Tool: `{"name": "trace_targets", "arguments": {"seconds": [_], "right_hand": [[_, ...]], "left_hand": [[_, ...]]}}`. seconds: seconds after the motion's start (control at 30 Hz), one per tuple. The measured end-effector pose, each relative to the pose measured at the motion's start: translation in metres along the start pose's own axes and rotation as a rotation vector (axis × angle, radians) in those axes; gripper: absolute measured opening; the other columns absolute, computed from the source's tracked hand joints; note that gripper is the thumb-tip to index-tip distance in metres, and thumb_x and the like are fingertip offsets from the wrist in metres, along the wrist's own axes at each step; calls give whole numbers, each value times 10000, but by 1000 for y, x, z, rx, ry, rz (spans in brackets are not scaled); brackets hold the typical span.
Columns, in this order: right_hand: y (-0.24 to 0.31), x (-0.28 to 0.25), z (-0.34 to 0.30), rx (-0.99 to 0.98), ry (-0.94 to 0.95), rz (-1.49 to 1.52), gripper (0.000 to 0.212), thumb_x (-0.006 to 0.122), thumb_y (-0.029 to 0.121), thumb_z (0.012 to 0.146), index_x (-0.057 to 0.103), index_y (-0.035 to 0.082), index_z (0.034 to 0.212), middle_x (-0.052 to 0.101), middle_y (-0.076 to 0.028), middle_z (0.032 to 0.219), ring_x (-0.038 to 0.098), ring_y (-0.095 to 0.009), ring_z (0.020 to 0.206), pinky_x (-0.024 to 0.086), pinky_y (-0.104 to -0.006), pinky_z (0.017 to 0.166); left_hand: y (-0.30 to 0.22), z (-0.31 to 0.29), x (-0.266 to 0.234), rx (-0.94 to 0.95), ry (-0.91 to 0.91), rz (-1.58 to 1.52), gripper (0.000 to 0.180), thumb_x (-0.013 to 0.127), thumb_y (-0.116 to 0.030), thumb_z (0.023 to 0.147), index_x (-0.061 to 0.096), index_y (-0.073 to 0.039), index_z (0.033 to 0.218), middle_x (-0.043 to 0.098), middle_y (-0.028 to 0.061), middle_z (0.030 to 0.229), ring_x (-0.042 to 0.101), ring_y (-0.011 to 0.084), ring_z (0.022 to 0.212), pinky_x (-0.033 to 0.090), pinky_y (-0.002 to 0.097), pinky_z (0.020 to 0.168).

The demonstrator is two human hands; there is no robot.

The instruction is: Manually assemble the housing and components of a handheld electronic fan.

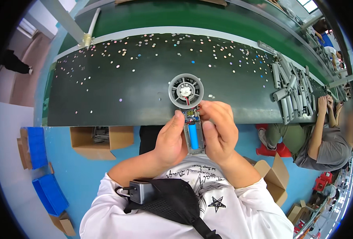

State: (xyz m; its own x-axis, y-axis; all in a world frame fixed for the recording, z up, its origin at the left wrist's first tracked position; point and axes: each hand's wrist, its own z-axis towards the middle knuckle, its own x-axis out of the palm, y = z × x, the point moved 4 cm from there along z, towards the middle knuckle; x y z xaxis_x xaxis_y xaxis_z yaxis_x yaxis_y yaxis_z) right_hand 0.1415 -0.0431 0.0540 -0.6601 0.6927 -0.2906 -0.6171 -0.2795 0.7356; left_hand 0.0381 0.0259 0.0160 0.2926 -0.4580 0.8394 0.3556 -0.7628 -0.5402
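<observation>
My left hand point(169, 139) and right hand point(220, 129) grip a grey fan assembly point(189, 107) with 1 blue battery point(193, 135) over the speckled dark workbench point(124, 87); grey tubes point(290, 85) lie beside a seated co-worker point(324, 139)

A long dark worktop point(116, 91), speckled with small pale dots, runs across the view with a green belt point(176, 18) behind it. The floor point(85, 175) is light blue, with open cardboard boxes point(100, 141) and blue plastic bins point(49, 193) standing on it. Grey plastic parts point(290, 89) lie heaped at the worktop's right end, near a seated person point(324, 139).
</observation>
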Motion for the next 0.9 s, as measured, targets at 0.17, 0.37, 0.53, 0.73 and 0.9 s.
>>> {"name": "trace_targets", "arguments": {"seconds": [0.17, 0.37, 0.53, 0.73, 0.9], "right_hand": [[5, -5, -3, -153, 45, -93, 333, 615, -5, 779, 666, -58, 1104, 655, -194, 1121, 592, -320, 953, 473, -385, 849], [0, -6, -6, -95, 56, -8, 339, 615, 17, 789, 672, -45, 1117, 633, -196, 1147, 570, -311, 986, 464, -373, 863], [2, -6, -5, -70, 57, 42, 330, 612, 17, 781, 684, -43, 1098, 616, -189, 1124, 560, -308, 985, 457, -366, 863], [5, -8, -7, -104, 67, -63, 340, 630, 29, 748, 691, -34, 1076, 614, -173, 1063, 560, -294, 964, 455, -363, 848], [4, -13, 4, -61, 236, -217, 321, 662, 38, 772, 656, -5, 1089, 591, -128, 1003, 554, -251, 908, 457, -368, 810]], "left_hand": [[7, -4, 2, -23, 67, -90, 523, 257, -412, 1059, 413, -9, 1354, 536, 118, 1280, 543, 203, 1181, 449, 373, 1007], [6, -4, 6, -26, 8, -56, 525, 249, -418, 1058, 402, -10, 1353, 544, 114, 1257, 554, 198, 1163, 464, 370, 989], [10, -4, 4, -49, 62, -121, 520, 236, -415, 1060, 394, -11, 1346, 545, 114, 1238, 567, 193, 1142, 481, 362, 966], [12, -4, 6, -52, 70, -66, 526, 231, -411, 1059, 406, 3, 1333, 547, 117, 1225, 570, 206, 1128, 479, 365, 963], [21, -7, 1, -119, -62, 30, 539, 229, -417, 1056, 432, 15, 1306, 552, 130, 1207, 575, 222, 1104, 477, 373, 962]]}}
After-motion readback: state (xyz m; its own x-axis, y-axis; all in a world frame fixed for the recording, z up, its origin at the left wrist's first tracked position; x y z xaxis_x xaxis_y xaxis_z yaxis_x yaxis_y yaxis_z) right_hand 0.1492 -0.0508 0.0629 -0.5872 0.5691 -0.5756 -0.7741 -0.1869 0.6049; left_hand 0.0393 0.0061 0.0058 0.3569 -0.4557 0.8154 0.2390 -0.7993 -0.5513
